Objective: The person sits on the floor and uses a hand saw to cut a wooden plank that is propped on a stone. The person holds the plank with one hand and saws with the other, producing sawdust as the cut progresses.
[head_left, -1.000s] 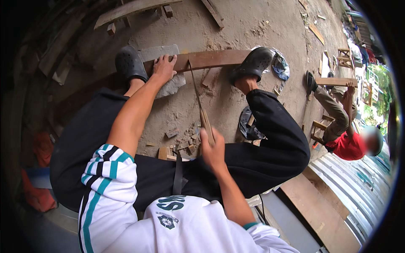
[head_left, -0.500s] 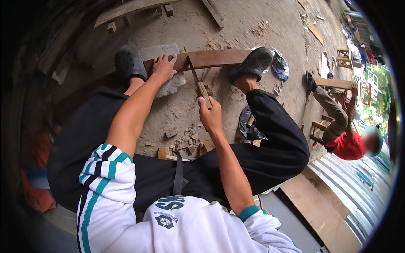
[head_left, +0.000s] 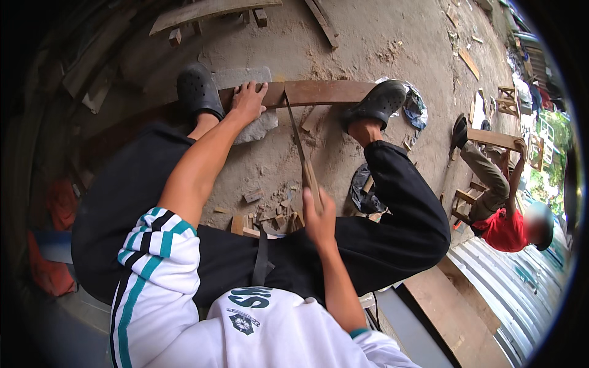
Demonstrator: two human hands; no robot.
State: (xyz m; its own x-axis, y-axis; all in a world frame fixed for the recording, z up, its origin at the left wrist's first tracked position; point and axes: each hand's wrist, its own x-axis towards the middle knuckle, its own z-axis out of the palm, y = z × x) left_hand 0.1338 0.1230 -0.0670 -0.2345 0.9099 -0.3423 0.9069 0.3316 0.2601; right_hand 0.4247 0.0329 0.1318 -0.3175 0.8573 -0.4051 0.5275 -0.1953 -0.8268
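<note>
A long brown wooden board (head_left: 328, 92) lies crosswise ahead of me, pinned under both my dark clogs. My left hand (head_left: 248, 100) grips it just left of a dark cut line, fingers over the top and thumb at the near edge. Beneath that stretch sits a grey stone block (head_left: 256, 130). My right hand (head_left: 319, 214), slightly blurred, is closed round the wooden handle of a handsaw (head_left: 296, 132). The saw's narrow blade slants up to the board, its tip at the cut in the near edge.
Wood offcuts (head_left: 253, 195) litter the dirt floor between my legs. A black plastic bag (head_left: 366, 190) lies by my right shin, with crumpled plastic (head_left: 416, 110) beyond my right clog. A raised plank (head_left: 215, 15) stands at the far left. Another person (head_left: 506, 227) holds a board at right.
My right hand has drawn the saw back toward my body, so more of the blade shows below the board. My left hand keeps its place on the board. The whole view has shifted slightly.
</note>
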